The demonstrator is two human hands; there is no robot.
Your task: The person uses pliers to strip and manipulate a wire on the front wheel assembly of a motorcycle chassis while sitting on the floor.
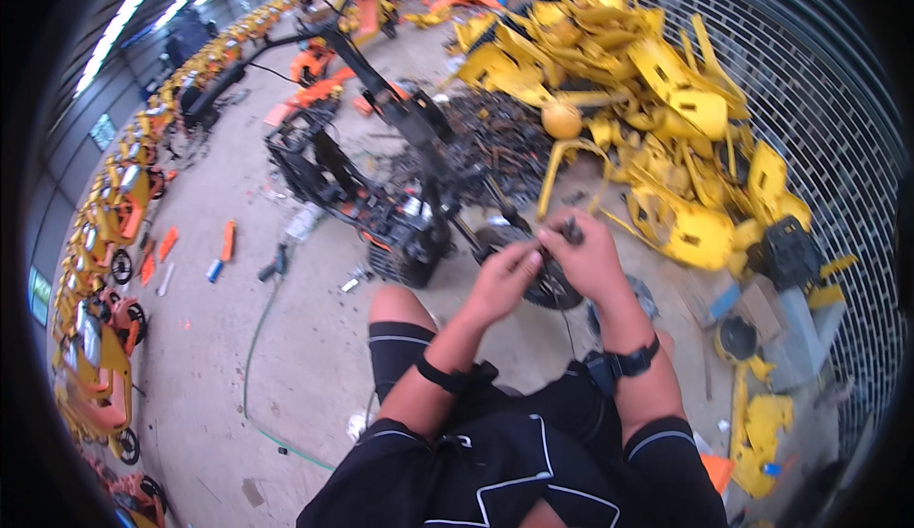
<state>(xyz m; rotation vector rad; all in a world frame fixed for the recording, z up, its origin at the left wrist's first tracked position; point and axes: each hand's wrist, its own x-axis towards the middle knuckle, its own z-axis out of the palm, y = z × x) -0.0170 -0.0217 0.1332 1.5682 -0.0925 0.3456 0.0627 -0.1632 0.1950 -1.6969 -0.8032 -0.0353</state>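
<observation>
Ahead of my knees stands a stripped scooter frame [421,221], its black plastic panels and wiring exposed. Above its spoked front wheel [553,286], my two hands come together. A small dark metal part [573,231] pokes out of my right hand [587,260], whose fingers are curled around it. My left hand [502,279] has its thumb and fingers pinched against the right fingertips; whatever sits between them is too small and blurred to tell. Just left of the hands, the metal front fork leg [466,234] slopes down toward the wheel.
Yellow plastic body panels [664,99] are heaped at the right, beside a pile of dark metal scraps [493,139]. A cordless power tool [275,264] lies on the concrete floor near a green hose [246,385]. Yellow scooters [100,364] line the left side. Cardboard [760,306] lies right.
</observation>
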